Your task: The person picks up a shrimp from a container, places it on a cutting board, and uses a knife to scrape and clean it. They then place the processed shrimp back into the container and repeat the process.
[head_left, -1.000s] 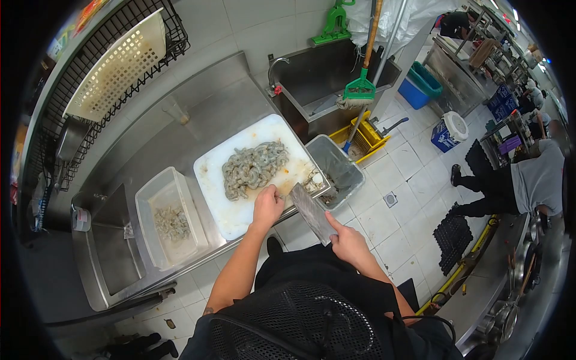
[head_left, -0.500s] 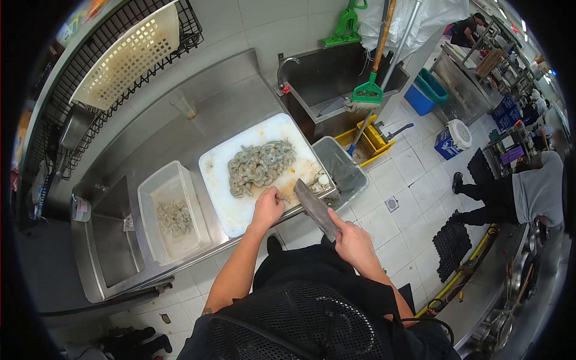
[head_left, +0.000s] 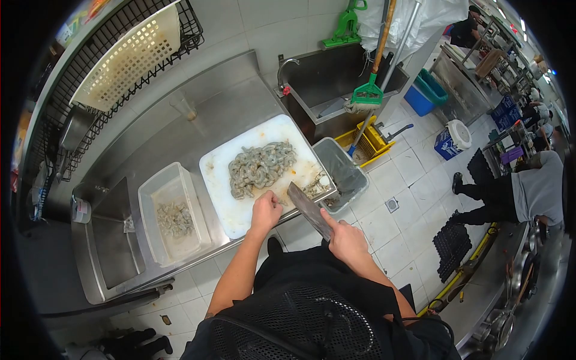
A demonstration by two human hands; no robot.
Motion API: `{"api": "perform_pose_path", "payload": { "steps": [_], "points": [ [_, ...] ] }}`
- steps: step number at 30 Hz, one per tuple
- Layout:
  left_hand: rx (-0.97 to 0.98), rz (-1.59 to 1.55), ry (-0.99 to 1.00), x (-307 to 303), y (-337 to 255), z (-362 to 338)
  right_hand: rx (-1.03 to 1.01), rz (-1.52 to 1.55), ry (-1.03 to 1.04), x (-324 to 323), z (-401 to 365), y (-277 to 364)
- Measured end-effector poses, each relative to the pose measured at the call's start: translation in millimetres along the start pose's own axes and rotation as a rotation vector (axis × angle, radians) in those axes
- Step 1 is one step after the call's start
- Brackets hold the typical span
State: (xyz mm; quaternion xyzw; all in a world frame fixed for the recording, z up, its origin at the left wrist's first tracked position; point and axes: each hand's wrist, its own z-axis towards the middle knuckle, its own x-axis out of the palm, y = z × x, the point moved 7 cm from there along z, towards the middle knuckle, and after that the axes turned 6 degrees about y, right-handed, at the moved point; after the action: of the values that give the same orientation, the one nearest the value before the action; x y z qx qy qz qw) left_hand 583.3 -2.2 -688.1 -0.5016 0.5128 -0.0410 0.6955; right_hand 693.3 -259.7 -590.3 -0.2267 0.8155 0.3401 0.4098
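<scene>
A white cutting board lies on the steel counter with a heap of grey shrimp on it. Over the board's front edge my left hand is closed; what its fingers pinch is too small to make out. My right hand grips the handle end of a wide cleaver, whose blade points up and left, close to my left fingertips. Shell scraps lie at the board's right corner. Left of the board, a clear plastic tub holds more shrimp.
A grey waste bin stands against the counter's right end. Behind it are a yellow mop bucket and a sink. A small basin is at the left. A person in a grey shirt stands at the far right.
My right hand and the cleaver have moved slightly left, bringing the blade closer to my left hand. My left hand has barely moved.
</scene>
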Motion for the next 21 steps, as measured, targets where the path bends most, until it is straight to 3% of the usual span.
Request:
{"api": "perform_pose_path", "payload": {
  "steps": [6,13,17,19,21],
  "points": [
    [-0.097,-0.076,-0.003,-21,22,-11,0.02,0.014,0.011,2,0,-1],
    [-0.056,-0.206,-0.101,-62,10,-16,-0.003,0.039,-0.073,-7,-2,-24],
    [-0.003,-0.219,-0.309,-122,19,-32,0.043,0.085,-0.181,-29,-11,-29],
    [-0.116,-0.19,-0.608,-186,98,-51,0.065,0.057,-0.19,-34,-14,-28],
    [-0.112,-0.274,-0.64,-207,125,-56,0.051,0.078,-0.2,-29,-14,-31]
  ]
}}
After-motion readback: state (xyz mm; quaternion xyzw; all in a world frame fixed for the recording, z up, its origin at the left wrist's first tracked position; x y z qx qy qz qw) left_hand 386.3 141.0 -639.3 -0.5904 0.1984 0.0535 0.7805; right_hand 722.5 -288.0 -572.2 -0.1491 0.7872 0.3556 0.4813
